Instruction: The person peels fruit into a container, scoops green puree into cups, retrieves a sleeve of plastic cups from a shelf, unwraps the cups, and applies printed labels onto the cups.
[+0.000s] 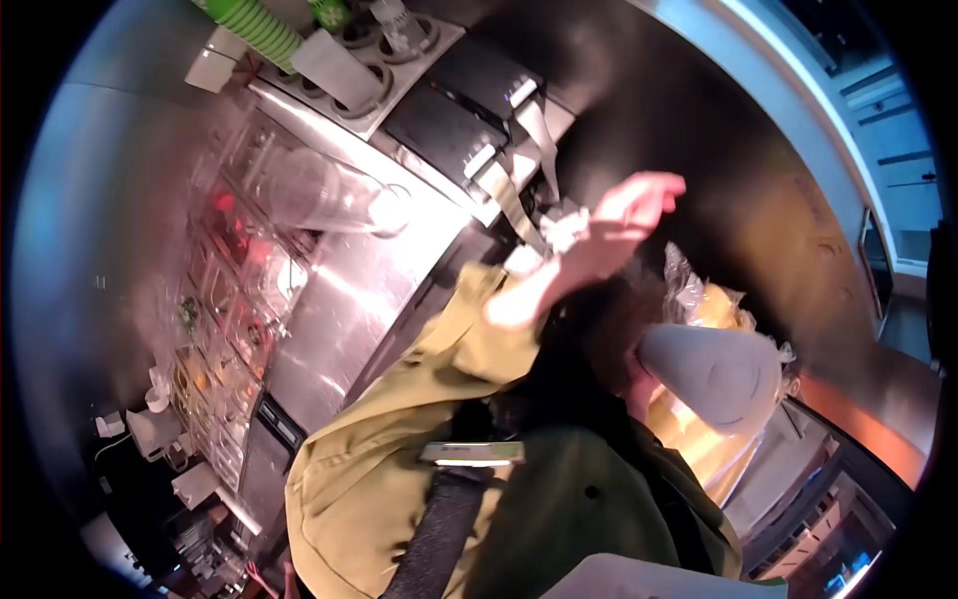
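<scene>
My left hand (637, 212) reaches out from a tan sleeve, slightly blurred. Its fingers extend loosely to the right with nothing visible in them. White crumpled material (565, 229) lies by its wrist. Lower down, my right hand (641, 387) is mostly hidden in shadow. It appears to grip the narrow end of a pale grey, tapered cup-like object (714, 374), which lies tilted with its wide end to the right. Behind that is a yellow-orange bundle (720, 304) in clear plastic wrap.
A steel counter (344, 304) bears a clear plastic jug (324, 193). Beyond are ingredient pans (225, 329). Stacked green cups (254, 32) and cup holders (424, 40) sit above two black boxes (446, 130) with hanging strips. Another person's hand (264, 581) shows at the bottom edge.
</scene>
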{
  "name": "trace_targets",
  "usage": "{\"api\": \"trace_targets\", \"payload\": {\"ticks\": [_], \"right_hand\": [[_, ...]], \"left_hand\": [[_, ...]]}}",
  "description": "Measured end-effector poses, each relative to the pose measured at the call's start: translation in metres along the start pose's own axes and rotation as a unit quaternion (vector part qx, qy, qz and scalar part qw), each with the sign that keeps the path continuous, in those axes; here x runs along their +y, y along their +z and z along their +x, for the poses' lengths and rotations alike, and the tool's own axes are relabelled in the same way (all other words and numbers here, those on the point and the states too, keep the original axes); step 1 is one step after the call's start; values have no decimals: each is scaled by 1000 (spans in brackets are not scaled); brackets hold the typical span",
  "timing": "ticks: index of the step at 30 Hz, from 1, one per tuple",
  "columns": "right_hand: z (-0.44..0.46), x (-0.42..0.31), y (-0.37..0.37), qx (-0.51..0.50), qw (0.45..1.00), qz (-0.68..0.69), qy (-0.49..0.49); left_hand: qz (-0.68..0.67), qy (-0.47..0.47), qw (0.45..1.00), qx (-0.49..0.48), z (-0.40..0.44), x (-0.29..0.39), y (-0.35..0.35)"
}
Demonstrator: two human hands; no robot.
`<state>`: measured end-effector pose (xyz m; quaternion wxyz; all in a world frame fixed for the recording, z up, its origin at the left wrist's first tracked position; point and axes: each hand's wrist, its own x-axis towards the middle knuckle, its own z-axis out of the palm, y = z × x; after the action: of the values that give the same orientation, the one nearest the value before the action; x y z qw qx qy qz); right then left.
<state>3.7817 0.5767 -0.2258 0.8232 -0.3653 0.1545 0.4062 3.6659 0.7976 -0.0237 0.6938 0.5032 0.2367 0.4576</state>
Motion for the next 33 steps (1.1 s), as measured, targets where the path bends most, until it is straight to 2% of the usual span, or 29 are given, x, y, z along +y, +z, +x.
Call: {"api": "trace_targets", "payload": {"ticks": [1,3,4,5,6,7,8,9,11,13,15,17,18,19,20,21,22,23,24,25,27,28,29,30,31,32,33], "right_hand": [[-1,2,12,-7,1000,10,-23],[-7,2,41,-25,996,32,-77],[-12,-1,58,-39,992,39,-110],[-18,-5,78,-54,987,50,-141],[-25,-10,103,-74,981,57,-170],[-30,-14,130,-101,973,67,-197],[-39,-20,160,-130,965,72,-218],[-52,-22,191,-163,957,74,-228],[-85,-21,258,-221,952,49,-208],[-92,-11,315,-343,916,-40,-206],[-54,8,364,-414,875,-106,-228],[-49,44,455,-473,824,-123,-285],[-61,60,498,-540,757,-150,-336],[-62,77,535,-562,738,-180,-328],[-78,97,571,-619,690,-167,-337],[-68,115,603,-642,665,-211,-320],[-65,140,634,-671,650,-168,-315],[-58,162,659,-677,634,-188,-322],[-58,180,674,-686,638,-222,-271],[-57,198,686,-693,637,-259,-218],[-45,246,713,-713,599,-186,-313],[-36,271,721,-675,604,-227,-357],[-25,299,726,-665,601,-276,-348],[-18,324,730,-652,595,-326,-338],[-9,345,730,-636,586,-378,-330],[-9,360,725,-612,557,-454,-331],[-2,383,719,-593,520,-506,-349]], "left_hand": [[-25,14,997,-74,-27,33,1],[80,187,965,-167,-63,63,7],[231,172,942,-174,-73,81,7],[290,169,933,-132,-75,91,4],[156,134,978,-21,-70,86,0],[11,92,992,85,-64,75,-6],[12,125,984,127,-54,76,-22],[12,155,973,171,-40,78,-41],[-155,230,926,255,4,65,-80],[-295,235,862,339,42,95,-102],[-369,282,837,289,93,88,-159],[-383,339,802,309,135,107,-197],[-399,349,789,310,152,118,-215],[-412,359,777,312,169,128,-234],[-446,360,743,345,185,136,-255],[-452,368,728,360,200,139,-281],[-461,387,716,354,209,144,-300],[-470,404,702,351,217,149,-318],[-521,340,676,395,226,153,-341],[-539,326,655,418,234,151,-358],[-556,296,639,441,246,136,-395],[-566,315,630,429,251,125,-414],[-573,330,622,419,254,113,-429],[-575,331,631,403,248,114,-425],[-540,286,644,460,245,113,-417],[-476,312,660,491,232,122,-384],[-423,331,692,483,218,124,-353]]}}
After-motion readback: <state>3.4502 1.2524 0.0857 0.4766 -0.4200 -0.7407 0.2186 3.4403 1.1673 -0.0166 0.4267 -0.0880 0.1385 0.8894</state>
